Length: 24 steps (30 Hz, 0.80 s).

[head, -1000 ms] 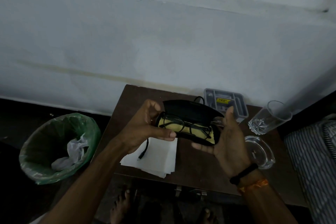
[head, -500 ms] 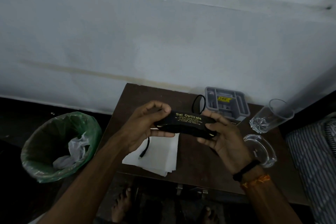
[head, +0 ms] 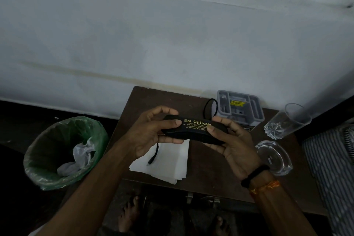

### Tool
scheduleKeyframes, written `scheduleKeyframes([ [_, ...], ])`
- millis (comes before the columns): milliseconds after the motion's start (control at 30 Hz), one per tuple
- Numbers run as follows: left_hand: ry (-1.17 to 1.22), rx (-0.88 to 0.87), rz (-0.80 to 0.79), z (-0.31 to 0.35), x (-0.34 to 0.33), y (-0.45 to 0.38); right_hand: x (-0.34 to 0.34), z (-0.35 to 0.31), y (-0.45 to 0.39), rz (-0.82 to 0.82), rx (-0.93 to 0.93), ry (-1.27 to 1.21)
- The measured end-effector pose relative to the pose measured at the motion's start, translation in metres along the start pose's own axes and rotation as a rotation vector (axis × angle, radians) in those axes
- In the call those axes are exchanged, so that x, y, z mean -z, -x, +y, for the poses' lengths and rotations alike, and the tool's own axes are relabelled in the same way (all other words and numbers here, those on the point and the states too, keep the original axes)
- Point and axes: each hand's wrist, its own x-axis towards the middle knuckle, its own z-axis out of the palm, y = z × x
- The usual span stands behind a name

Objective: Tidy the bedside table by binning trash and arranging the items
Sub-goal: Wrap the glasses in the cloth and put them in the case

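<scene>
**Closed glasses case in both hands, ready to be set down**

The bedside table (head: 214, 161) stands against the wall, with the green-lined bin (head: 63, 151) on the floor to its left. Above the tabletop, the left hand (head: 153, 132) and right hand (head: 229, 145) each grip one end of the black glasses case (head: 193, 130), fingers curled over it, thumbs on top. The case looks shut, so this arranging step seems nearly done. Next comes placing it on bare wood, clear of the white paper (head: 164, 161), the cable (head: 153, 156) and the ashtray (head: 274, 157).

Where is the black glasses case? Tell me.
In the head view, the closed glasses case sits centre frame, held between left hand and right hand, above the white paper.
</scene>
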Motion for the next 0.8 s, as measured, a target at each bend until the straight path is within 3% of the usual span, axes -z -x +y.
scheduleKeyframes([
  [233, -0.064, 0.013, -0.023, -0.002, 0.012, -0.003, -0.006, 0.008, -0.001, 0.018, 0.009, 0.008],
  [400, -0.482, -0.11, 0.07, -0.001, 0.025, -0.001, -0.014, 0.013, -0.004, 0.016, -0.017, -0.001],
  [600, -0.273, -0.204, 0.248, 0.002, 0.049, -0.004, -0.022, 0.015, -0.008, 0.029, -0.032, -0.014],
  [800, -0.382, -0.307, 0.467, 0.003, 0.066, -0.011, -0.018, 0.023, -0.009, 0.061, -0.021, 0.131],
])
